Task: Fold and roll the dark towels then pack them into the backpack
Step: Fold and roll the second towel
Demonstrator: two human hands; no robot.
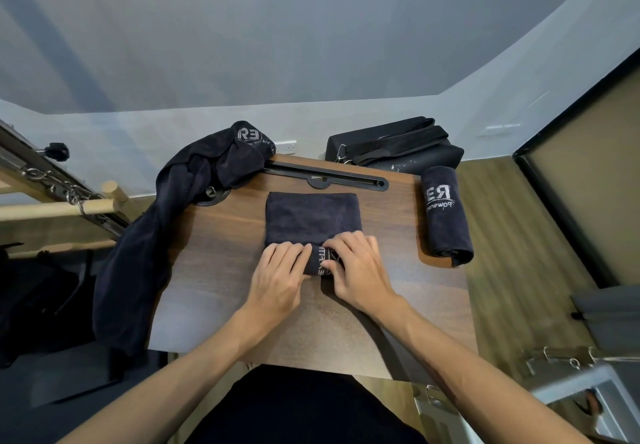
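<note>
As towel point(311, 218) is soft & springy, roll is gripped by L hand point(277, 272) & R hand point(356, 270), both curled on near end.

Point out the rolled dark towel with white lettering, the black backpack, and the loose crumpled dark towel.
Rolled dark towel point(446, 215), head view, mid-roll.
Black backpack point(394, 147), head view, top panel.
Loose crumpled dark towel point(194, 180), head view, bunched upper part.

Folded towel point(312, 216) mid-table point(214, 270); rolled towel point(446, 215) right; backpack point(394, 147) behind

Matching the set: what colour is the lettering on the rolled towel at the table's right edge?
White, on the dark rolled towel; head view.
</note>
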